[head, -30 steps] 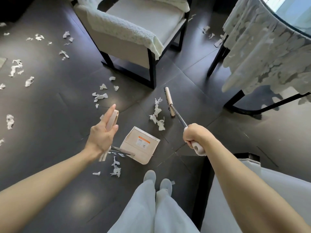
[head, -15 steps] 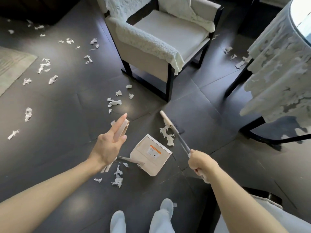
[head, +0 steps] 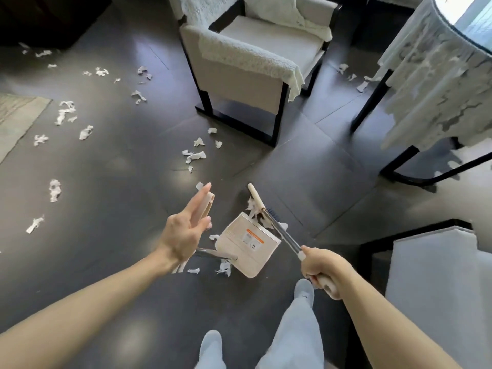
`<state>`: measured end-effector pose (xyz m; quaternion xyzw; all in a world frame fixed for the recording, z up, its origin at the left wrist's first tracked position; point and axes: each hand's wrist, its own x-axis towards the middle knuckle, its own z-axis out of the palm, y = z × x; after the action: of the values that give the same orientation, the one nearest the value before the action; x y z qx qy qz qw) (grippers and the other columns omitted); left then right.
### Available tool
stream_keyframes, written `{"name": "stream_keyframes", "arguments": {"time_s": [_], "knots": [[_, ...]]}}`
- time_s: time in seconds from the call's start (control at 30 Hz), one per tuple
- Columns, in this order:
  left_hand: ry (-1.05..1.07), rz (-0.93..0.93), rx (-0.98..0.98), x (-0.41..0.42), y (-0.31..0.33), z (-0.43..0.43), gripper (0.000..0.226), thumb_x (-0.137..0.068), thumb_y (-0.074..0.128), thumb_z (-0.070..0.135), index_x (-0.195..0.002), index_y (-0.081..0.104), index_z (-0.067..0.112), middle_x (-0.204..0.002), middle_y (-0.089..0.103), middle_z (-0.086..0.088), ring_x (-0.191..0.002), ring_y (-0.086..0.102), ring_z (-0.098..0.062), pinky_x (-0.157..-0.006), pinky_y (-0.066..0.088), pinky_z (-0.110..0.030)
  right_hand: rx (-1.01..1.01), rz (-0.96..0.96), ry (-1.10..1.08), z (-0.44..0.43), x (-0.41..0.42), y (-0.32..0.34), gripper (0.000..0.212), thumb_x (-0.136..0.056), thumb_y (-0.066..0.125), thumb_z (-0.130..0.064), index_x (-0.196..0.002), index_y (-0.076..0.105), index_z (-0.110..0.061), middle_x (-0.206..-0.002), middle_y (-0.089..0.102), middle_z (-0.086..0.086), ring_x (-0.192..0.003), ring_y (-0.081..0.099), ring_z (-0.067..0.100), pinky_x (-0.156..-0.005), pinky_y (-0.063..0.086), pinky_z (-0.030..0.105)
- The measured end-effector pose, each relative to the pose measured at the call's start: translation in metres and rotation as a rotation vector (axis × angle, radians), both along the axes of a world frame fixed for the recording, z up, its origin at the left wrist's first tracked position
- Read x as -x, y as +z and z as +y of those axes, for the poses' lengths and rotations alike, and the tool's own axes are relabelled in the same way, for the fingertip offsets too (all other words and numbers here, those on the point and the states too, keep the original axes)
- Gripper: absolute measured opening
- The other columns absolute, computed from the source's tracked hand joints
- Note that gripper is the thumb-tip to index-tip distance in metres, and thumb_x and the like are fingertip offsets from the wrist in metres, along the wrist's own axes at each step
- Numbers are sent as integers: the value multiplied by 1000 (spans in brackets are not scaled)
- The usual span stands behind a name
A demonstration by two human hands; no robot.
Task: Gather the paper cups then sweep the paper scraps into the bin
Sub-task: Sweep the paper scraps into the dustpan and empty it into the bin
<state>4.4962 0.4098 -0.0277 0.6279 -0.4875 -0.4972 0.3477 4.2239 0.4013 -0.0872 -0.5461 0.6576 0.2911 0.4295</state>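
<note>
Dustpan [head: 247, 249] sat near centre: beige, with an orange-striped label too small to read. Broom [head: 282, 233] met its 1 o'clock edge, right hand [head: 322, 267] fisted round the handle. Left hand [head: 183, 233] lay straight-fingered along the dustpan's handle. Torn white paper scraps [head: 86, 132] littered 10 o'clock.

Dark tiled floor [head: 119, 182]. Paper scraps [head: 195, 155] strewn beyond left hand [head: 186, 233] and far to its left, few under it. Dustpan [head: 249, 246] between hands, broom [head: 256, 198] head and scrap clump at its far edge. Armchair [head: 253, 75] beyond. Table [head: 370, 102] legs beyond right hand [head: 322, 270]. Rug [head: 16, 121] far left.
</note>
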Motion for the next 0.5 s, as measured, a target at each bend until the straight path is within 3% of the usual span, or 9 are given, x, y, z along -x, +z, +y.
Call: {"name": "stream_keyframes", "arguments": {"time_s": [0.03,0.07,0.13,0.17,0.23,0.33,0.43,0.5], "knots": [[3,18,-2,-16,2,15,69,-95,45,-10,-135,42,46,-132,50,24,-118,44,20,-86,51,-17,3,-6,-19,17,-16,0,80,-80,51,3,-151,22,-18,-136,52,7,-102,59,24,-54,42,22],[3,31,-12,-32,3,30,69,-95,45,-9,-135,42,47,-131,51,28,-119,45,17,-96,49,-38,-4,-23,-39,34,-31,-1,77,-80,52,3,-150,24,-15,-133,54,9,-103,59,26,-57,46,23],[11,37,-45,-61,3,56,68,-96,45,-6,-135,42,50,-119,55,39,-122,47,11,-101,33,-62,-43,-94,-112,66,-58,-2,67,-83,53,1,-145,31,-12,-111,62,10,-82,59,23,-62,49,30],[13,25,-56,-74,3,67,68,-96,46,-4,-134,42,52,-113,55,43,-123,48,7,-101,31,-65,-68,-153,-208,81,-68,-2,62,-86,52,0,-143,34,-13,-95,60,8,-69,54,19,-58,46,28],[10,-16,-57,-95,1,87,68,-96,47,-2,-132,42,56,-108,55,46,-123,48,8,-107,31,-57,-91,-235,-458,105,-80,-5,53,-88,48,2,-137,41,-16,-81,51,7,-53,43,11,-49,37,22],[8,-65,-40,-116,-3,111,69,-96,48,-2,-134,40,55,-106,53,49,-119,43,20,-112,35,-44,-60,-273,-599,127,-83,0,40,-88,49,5,-123,51,-12,-72,49,10,-44,39,10,-44,35,21],[-14,-133,-39,-127,-5,136,71,-96,49,2,-128,39,65,-104,51,51,-121,45,14,-106,40,-52,1,-305,-765,146,-77,8,36,-88,52,6,-116,53,-17,-71,47,8,-38,38,8,-38,35,16],[-18,-163,-28,-132,-5,149,72,-96,50,3,-127,37,67,-102,51,53,-121,48,10,-105,38,-49,54,-321,-848,158,-70,7,38,-88,53,6,-114,52,-21,-68,46,7,-37,37,8,-37,34,16]]}}
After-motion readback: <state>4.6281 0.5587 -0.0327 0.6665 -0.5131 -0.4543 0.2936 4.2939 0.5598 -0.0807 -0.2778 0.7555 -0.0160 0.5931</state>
